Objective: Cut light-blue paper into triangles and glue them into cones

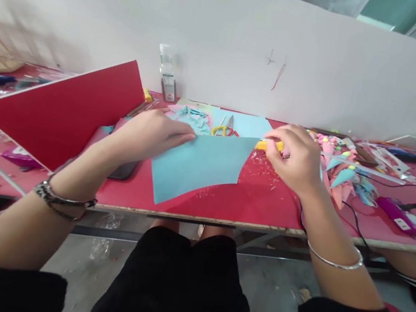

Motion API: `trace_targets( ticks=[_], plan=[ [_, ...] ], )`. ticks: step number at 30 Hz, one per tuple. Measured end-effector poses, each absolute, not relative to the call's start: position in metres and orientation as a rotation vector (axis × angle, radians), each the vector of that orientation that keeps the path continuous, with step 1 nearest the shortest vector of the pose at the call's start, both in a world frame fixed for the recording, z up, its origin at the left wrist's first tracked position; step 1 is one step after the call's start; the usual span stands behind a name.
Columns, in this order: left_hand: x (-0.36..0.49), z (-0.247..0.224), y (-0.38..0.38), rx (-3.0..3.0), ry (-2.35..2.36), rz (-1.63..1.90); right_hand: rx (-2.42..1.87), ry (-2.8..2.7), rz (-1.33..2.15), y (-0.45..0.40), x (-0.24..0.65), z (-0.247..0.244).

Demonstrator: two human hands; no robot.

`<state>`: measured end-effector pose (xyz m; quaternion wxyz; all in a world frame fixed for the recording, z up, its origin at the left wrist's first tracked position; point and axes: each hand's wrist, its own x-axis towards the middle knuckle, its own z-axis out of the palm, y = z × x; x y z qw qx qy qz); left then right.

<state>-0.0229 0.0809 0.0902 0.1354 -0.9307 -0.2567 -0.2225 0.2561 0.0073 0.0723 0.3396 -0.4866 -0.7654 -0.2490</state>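
Note:
A light blue sheet of paper (201, 165) is held up over the red table, its lower edge curved. My left hand (156, 135) pinches its upper left edge, fingers closed. At the sheet's upper right corner is my right hand (292, 155), with thumb and fingertips closed on the corner. Behind the sheet lie scissors (228, 128) with yellow and red handles and a heap of blue paper scraps (194, 117). A yellow tool (268, 145) lies close to my right fingertips.
A red board (66, 109) stands tilted at the left. Behind is a clear bottle (168, 82). At the right are pink and blue paper cones (342, 173), a purple device (404, 217) and black cables. The table's front edge (198, 219) is near my lap.

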Motion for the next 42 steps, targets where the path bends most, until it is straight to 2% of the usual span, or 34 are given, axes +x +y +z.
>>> trace_targets(
  ticks=[6,15,21,24,27,31,34,38,42],
  plan=[
    [-0.015,0.096,0.076,-2.734,-0.749,-0.707,-1.224,-2.278,-0.478,0.011,0.237,0.083],
    [-0.03,0.087,0.09,-2.705,-0.76,-0.784,-1.252,-2.192,-0.338,0.011,0.255,0.074],
    [-0.033,0.102,0.077,-2.899,-0.986,-0.887,-1.311,-2.059,-0.299,0.003,0.261,0.081],
    [-0.042,0.103,0.077,-2.921,-1.126,-1.121,-1.357,-1.968,-0.245,-0.006,0.27,0.083],
    [-0.044,0.095,0.083,-3.019,-1.053,-1.293,-1.371,-1.862,-0.159,-0.011,0.276,0.08],
    [-0.034,0.087,0.084,-3.304,-0.828,-0.93,-1.335,-1.763,-0.125,-0.009,0.275,0.074],
    [-0.028,0.09,0.076,-3.301,-0.954,-0.845,-1.295,-1.759,-0.118,-0.006,0.274,0.071],
    [-0.032,0.09,0.071,-3.561,-1.19,-1.128,-1.323,-1.722,0.001,-0.003,0.274,0.067],
    [-0.041,0.079,0.08,-3.723,-1.13,-1.368,-1.369,-1.728,0.064,0.002,0.275,0.062]
  ],
)
